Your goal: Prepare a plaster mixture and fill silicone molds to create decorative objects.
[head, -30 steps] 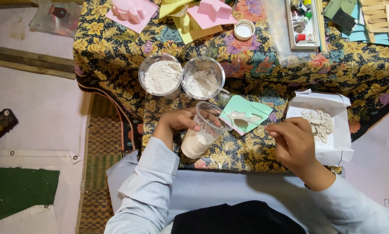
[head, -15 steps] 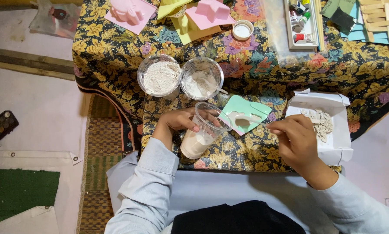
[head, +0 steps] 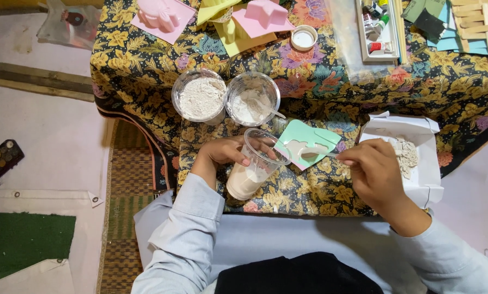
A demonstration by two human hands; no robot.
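The left hand (head: 218, 155) is wrapped around a clear plastic cup (head: 252, 171), which is tilted with its mouth toward the green mould (head: 308, 142) and holds a pale, creamy mix in its lower half. The right hand (head: 375, 175) is closed in a pinch on a thin stirring tool (head: 321, 156) whose tip rests over the mould's white-filled cavity. The mould lies on the floral-cloth worktop (head: 320, 92), just beside the cup rim. To the right stands an open white cardboard box (head: 418, 158) containing pale cast pieces. Beyond the cup stand two clear containers: one (head: 200, 98) filled with white powder, the other (head: 252, 99) coated with white residue. Farther back lie pink moulds (head: 158, 16), a yellow mould (head: 230, 30), a small white pot (head: 303, 38) and a tray of paint tubes (head: 375, 27).
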